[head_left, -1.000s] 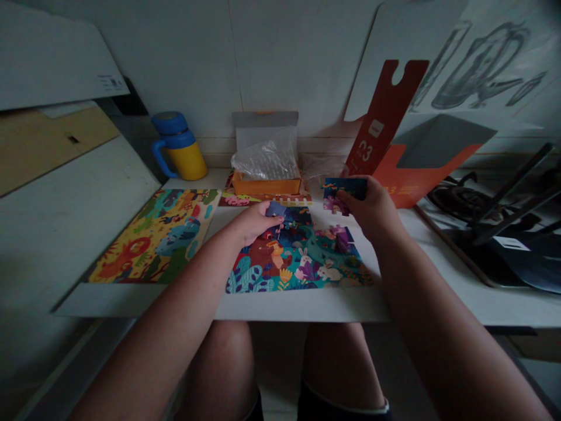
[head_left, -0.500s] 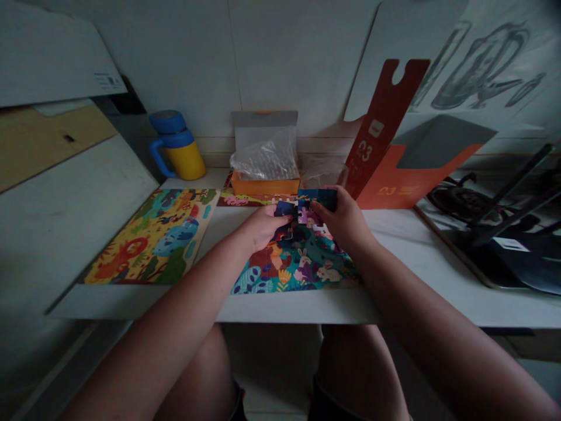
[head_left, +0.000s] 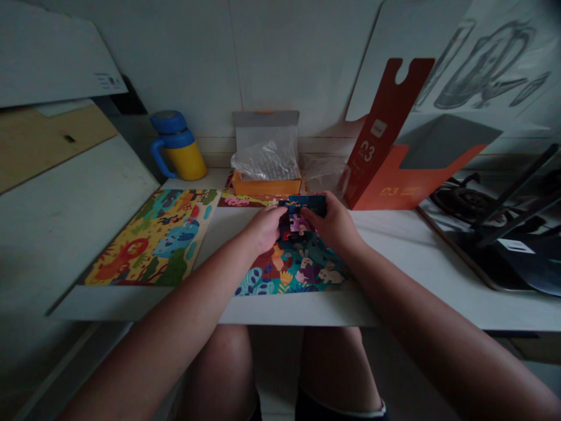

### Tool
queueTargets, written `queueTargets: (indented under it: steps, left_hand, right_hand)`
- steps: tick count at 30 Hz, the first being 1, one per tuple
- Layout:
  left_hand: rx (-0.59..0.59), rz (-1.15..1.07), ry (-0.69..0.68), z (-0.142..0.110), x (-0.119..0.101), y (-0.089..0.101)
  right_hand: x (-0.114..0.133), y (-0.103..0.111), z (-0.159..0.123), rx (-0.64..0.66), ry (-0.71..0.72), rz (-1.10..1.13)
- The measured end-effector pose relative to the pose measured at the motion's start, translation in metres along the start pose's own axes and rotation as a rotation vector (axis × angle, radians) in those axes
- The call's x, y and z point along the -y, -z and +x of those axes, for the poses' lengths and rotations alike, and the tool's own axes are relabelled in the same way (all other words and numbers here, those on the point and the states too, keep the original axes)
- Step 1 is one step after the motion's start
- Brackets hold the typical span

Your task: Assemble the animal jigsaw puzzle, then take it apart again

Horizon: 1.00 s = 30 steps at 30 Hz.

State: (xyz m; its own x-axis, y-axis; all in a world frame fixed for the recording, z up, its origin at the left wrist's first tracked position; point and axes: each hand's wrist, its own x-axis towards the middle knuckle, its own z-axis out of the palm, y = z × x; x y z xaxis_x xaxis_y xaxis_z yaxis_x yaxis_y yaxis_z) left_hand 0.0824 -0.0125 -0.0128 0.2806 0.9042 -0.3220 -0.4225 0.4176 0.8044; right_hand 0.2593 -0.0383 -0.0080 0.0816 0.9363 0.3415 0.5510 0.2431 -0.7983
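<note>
A jigsaw puzzle (head_left: 280, 280) with rabbits, a bear and leaves lies on the white tabletop in front of me. Over its far side my right hand (head_left: 335, 225) is closed on joined puzzle pieces (head_left: 302, 213), dark blue and purple. My left hand (head_left: 267, 227) is closed on dark puzzle pieces (head_left: 286, 234), partly covered by the right hand's pieces. The two groups overlap or touch; I cannot tell whether they are locked together. Both hands hide the upper part of the puzzle.
At left lies a yellow animal puzzle (head_left: 153, 240). Behind stand a blue-yellow flask (head_left: 179, 146), an orange box (head_left: 267, 186) with clear plastic (head_left: 267, 161) on another puzzle sheet (head_left: 245, 200), and a larger orange carton (head_left: 421, 181). A gas stove (head_left: 491, 234) is at right.
My right hand has moved left with its pieces, up to those in my left hand. My left hand has lifted its pieces and shifted slightly right.
</note>
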Motion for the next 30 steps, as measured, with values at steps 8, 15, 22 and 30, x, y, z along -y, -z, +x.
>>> queueTargets:
  steps: [8,15,22,30]
  left_hand:
    - [0.171,-0.034,0.031,-0.002,0.001,0.001]
    - [0.077,0.080,-0.103,-0.002,0.006,0.000]
    - [-0.008,0.141,-0.091,-0.005,-0.003,0.004]
    - [0.066,0.231,-0.099,-0.010,-0.004,0.002]
  right_hand:
    - [0.001,-0.004,-0.001,0.054,-0.013,-0.046]
    - [-0.009,-0.005,0.000,0.113,0.054,-0.049]
    - [-0.007,0.003,0.001,0.127,-0.174,0.154]
    - [-0.012,0.006,0.004,0.080,-0.035,0.003]
